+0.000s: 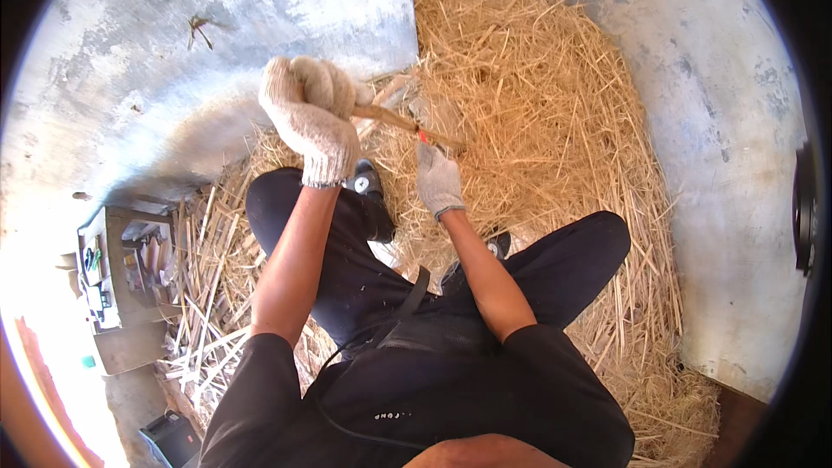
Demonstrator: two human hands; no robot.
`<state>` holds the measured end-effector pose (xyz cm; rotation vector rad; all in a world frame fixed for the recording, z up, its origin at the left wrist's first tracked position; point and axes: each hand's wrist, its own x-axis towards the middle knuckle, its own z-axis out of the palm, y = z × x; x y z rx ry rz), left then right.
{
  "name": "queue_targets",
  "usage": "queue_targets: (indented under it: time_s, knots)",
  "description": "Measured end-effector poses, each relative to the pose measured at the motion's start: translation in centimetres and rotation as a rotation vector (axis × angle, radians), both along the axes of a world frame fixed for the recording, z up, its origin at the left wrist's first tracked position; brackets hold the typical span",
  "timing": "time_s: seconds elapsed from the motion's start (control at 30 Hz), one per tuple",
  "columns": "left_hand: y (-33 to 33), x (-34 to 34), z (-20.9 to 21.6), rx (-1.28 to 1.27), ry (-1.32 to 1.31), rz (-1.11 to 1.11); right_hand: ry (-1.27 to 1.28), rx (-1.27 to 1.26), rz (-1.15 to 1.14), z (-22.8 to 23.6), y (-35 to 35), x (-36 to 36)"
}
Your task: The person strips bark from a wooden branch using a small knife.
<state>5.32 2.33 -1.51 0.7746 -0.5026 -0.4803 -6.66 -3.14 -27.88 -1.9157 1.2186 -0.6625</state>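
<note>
My left hand (312, 113), in an off-white knitted glove, is closed in a fist, raised in front of the pale wall. From it a narrow tan strip of wood or bamboo (392, 117) slants down to the right. My right hand (439, 178), in a similar glove, is closed at the strip's lower right end. A small orange-red piece (423, 135) shows at its fingertips, against the strip. Whatever else this hand grips is hidden by the glove. Below both hands lie pale shavings.
A large heap of straw-coloured shavings (529, 78) fills the floor ahead and to the right. Weathered whitish walls (711, 121) rise on both sides. At left, long split strips (208, 277) lie beside a small open shelf (130, 269). A dark box (171, 439) stands at lower left.
</note>
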Motion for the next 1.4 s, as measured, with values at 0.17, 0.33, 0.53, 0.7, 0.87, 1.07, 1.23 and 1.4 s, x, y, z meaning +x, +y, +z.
queue_targets:
  time_s: [0.17, 0.33, 0.53, 0.7, 0.87, 1.07, 1.23, 1.4]
  knots:
    - [1.8, -0.5, 0.1, 0.000, 0.145, 0.054, 0.105, 0.068, -0.029, 1.5, 1.3, 0.2]
    - [2.7, -1.2, -0.6, -0.039, 0.076, 0.032, 0.117, 0.083, -0.006, 1.6, 1.7, -0.8]
    - [2.6, -1.0, -1.0, -0.068, 0.107, -0.051, -0.411, 0.997, 0.170, 0.4, -0.3, -3.2]
    - [2.1, -1.9, 0.0, -0.054, 0.069, -0.095, -0.393, 0.713, 0.022, 0.6, 0.3, -5.4]
    - [1.3, -2.5, -1.0, -0.035, -0.018, -0.091, -0.192, 0.081, -0.033, 6.3, 2.4, -3.0]
    - [1.6, -4.1, -0.2, 0.010, -0.206, -0.035, 0.153, 0.099, -0.051, 1.8, 1.6, -3.0]
    - [1.5, -1.7, -0.6, -0.019, -0.081, -0.158, 0.345, 0.231, -0.006, 0.2, 0.2, -2.9]
    - [0.3, -2.3, 0.0, -0.174, -0.226, -0.217, 0.348, 0.088, 0.085, -7.1, -1.5, -7.8]
